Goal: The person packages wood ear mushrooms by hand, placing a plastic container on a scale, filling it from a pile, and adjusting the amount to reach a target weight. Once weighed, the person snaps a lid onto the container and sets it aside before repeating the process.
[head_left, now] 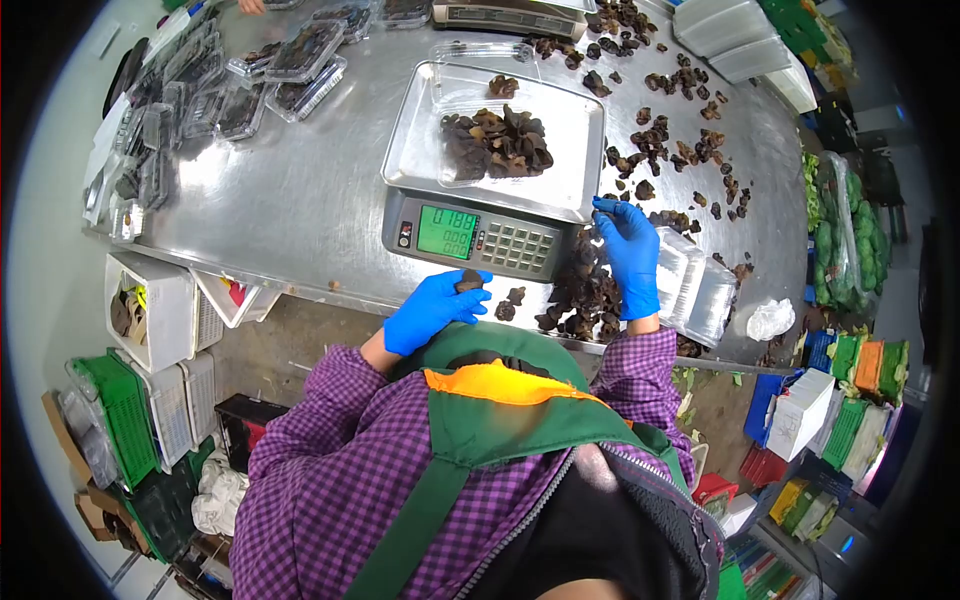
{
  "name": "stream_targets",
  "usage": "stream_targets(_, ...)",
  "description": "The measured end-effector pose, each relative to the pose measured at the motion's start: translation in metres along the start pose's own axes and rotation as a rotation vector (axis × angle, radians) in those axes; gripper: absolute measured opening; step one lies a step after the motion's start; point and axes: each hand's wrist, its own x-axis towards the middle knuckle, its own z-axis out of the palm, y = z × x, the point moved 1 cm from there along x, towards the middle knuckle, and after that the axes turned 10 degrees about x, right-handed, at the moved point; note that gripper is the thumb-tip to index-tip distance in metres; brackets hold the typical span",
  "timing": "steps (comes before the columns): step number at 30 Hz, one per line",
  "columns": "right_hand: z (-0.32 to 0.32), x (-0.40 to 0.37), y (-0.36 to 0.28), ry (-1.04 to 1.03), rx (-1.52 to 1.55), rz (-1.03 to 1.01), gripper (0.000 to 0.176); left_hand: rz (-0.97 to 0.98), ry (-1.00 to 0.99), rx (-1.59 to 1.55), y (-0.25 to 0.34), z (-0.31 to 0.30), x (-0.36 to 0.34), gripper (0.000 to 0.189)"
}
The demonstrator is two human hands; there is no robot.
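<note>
My left hand (437, 309), in a blue glove, is closed on a small dark fungus piece (469, 281) in front of the scale (480, 236). My right hand (630, 252), also gloved in blue, is at the right front corner of the metal weighing tray (570, 190); its fingers are bent, and whether anything is between them is too small to tell. A clear plastic container on the tray holds dark fungus pieces (497, 143). The green display reads about 0.188. A heap of dark fungus (588, 290) lies beside the scale, partly under my right hand.
Packed clear containers (305, 50) stand at the back left of the steel table (290, 185). Empty clear trays (695, 285) sit right of my right hand, near a crumpled white bag (771, 320). White crates (150, 315) stand below the left edge. Another person's hand (251, 6) shows at the top left.
</note>
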Motion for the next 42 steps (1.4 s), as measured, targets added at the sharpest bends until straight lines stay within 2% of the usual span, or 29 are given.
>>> stream_targets(1, 0.000, -0.002, -0.002, 0.008, 0.003, 0.007, 0.020, 0.002, -0.004, 0.001, 0.002, 0.001, 0.003, 0.044)
stream_targets(3, -0.002, -0.003, 0.000, 0.019, 0.004, 0.015, 0.019, -0.053, -0.036, 0.240, 0.005, 0.004, 0.010, 0.046)
stream_targets(7, -0.008, -0.004, 0.015, 0.015, -0.023, -0.006, 0.019, 0.037, -0.119, 0.243, 0.008, 0.029, 0.034, 0.049)
stream_targets(9, -0.008, -0.003, 0.012, 0.017, -0.041, -0.012, 0.019, 0.404, -0.134, 0.380, -0.001, 0.047, 0.055, 0.050)
stream_targets(10, -0.008, -0.004, 0.007, 0.044, -0.022, 0.016, 0.019, 0.407, -0.138, 0.381, 0.004, 0.054, 0.055, 0.050)
stream_targets(12, -0.014, -0.004, 0.004, 0.079, -0.003, 0.033, 0.019, 0.233, -0.121, 0.519, 0.026, 0.062, 0.050, 0.051)
stream_targets(13, -0.022, -0.004, 0.007, 0.108, -0.051, 0.005, 0.019, 0.241, -0.126, 0.526, 0.041, 0.059, 0.048, 0.051)
stream_targets(15, -0.035, -0.006, 0.015, 0.152, -0.099, -0.027, 0.019, 0.105, -0.096, 0.388, 0.066, 0.039, 0.048, 0.049)
stream_targets(16, -0.041, -0.008, 0.020, 0.173, -0.122, -0.019, 0.020, 0.389, 0.018, 0.402, 0.062, 0.021, 0.060, 0.045)
stream_targets(17, -0.047, -0.009, 0.025, 0.193, -0.145, -0.010, 0.020, 0.542, 0.215, 0.434, 0.063, 0.000, 0.073, 0.046)
stream_targets(18, -0.052, -0.011, 0.033, 0.198, -0.184, 0.025, 0.022, 0.687, 0.409, 0.301, 0.072, -0.020, 0.078, 0.044)
stream_targets(20, -0.054, -0.014, 0.039, 0.198, -0.217, 0.079, 0.026, 0.558, 0.695, 0.067, 0.105, -0.050, 0.077, 0.047)
stream_targets(21, -0.054, -0.013, 0.043, 0.191, -0.250, 0.135, 0.031, 0.630, 0.828, 0.172, 0.109, -0.070, 0.086, 0.050)
stream_targets(22, -0.051, -0.012, 0.051, 0.195, -0.250, 0.106, 0.041, 0.599, 0.850, 0.160, 0.111, -0.088, 0.098, 0.053)
stream_targets(23, -0.046, -0.011, 0.055, 0.194, -0.238, 0.093, 0.046, 0.604, 0.847, 0.162, 0.114, -0.100, 0.106, 0.053)
stream_targets(25, -0.036, -0.003, 0.058, 0.211, -0.311, -0.065, 0.045, 0.308, 0.587, -0.195, 0.116, -0.122, 0.126, 0.052)
stream_targets(26, -0.030, 0.001, 0.048, 0.193, -0.315, -0.037, 0.044, 0.327, 0.416, -0.337, 0.114, -0.136, 0.140, 0.051)
stream_targets(29, -0.018, 0.009, 0.029, 0.169, -0.263, 0.001, 0.037, 0.401, 0.333, -0.479, 0.127, -0.145, 0.159, 0.050)
stream_targets(31, -0.012, 0.013, 0.022, 0.168, -0.196, -0.030, 0.030, 0.414, 0.379, -0.473, 0.137, -0.139, 0.157, 0.049)
stream_targets(32, -0.009, 0.015, 0.013, 0.175, -0.197, -0.025, 0.030, 0.484, 0.372, -0.409, 0.140, -0.140, 0.153, 0.050)
stream_targets(33, -0.005, 0.017, 0.004, 0.135, -0.069, 0.102, 0.030, 0.553, 0.366, -0.344, 0.142, -0.141, 0.149, 0.051)
stream_targets(34, -0.001, 0.019, 0.000, 0.094, 0.060, 0.227, 0.033, 0.554, 0.358, -0.264, 0.142, -0.144, 0.143, 0.046)
stream_targets(35, 0.004, 0.022, 0.001, 0.099, 0.062, 0.232, 0.033, 0.548, 0.354, -0.262, 0.143, -0.136, 0.136, 0.046)
stream_targets(37, 0.020, 0.029, 0.002, -0.040, 0.234, 0.312, 0.042, 0.592, 0.509, 0.259, 0.141, -0.118, 0.118, 0.051)
stream_targets(38, 0.032, 0.032, -0.003, -0.061, 0.218, 0.346, 0.047, 0.497, 0.580, 0.426, 0.133, -0.116, 0.110, 0.072)
stream_targets(39, 0.042, 0.034, -0.010, -0.083, 0.274, 0.401, 0.048, 0.498, 0.582, 0.431, 0.123, -0.115, 0.104, 0.072)
stream_targets(41, 0.058, 0.045, 0.004, -0.077, 0.315, 0.463, 0.041, 0.314, 0.575, 0.679, 0.103, -0.110, 0.092, 0.082)
stream_targets(42, 0.062, 0.047, 0.013, -0.083, 0.319, 0.458, 0.041, 0.257, 0.473, 0.474, 0.098, -0.103, 0.084, 0.078)
